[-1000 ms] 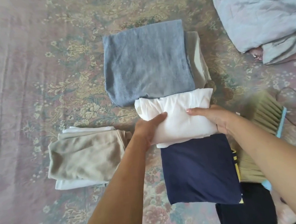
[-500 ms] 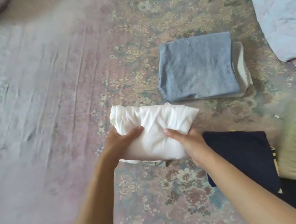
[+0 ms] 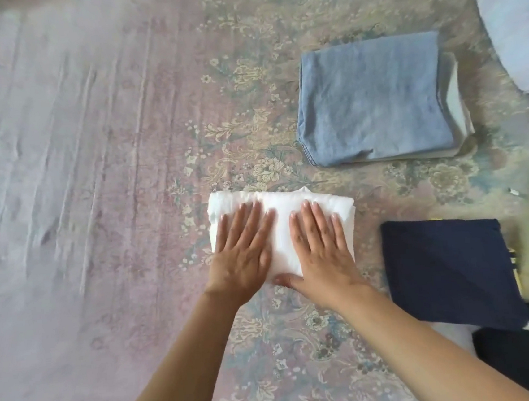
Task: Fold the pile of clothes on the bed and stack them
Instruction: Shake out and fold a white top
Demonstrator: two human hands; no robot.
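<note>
White folded cotton garment (image 3: 282, 231) now flat on floral bedspread (image 3: 122, 149), moved left off navy folded garment (image 3: 448, 273) where it sat second ago. Left hand (image 3: 241, 260) and right hand (image 3: 321, 253) both spread, palms pressing it down, no more pinching. Blue folded stack (image 3: 373, 99) well apart, upper right. Looks like starting fresh stack or smoothing, guessing.

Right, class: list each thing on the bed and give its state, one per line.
White garment: folded, pressed flat.
Left hand: open, pressing.
Right hand: open, pressing.
Blue garment: folded, topping a stack.
Navy garment: folded, lying flat.
</note>
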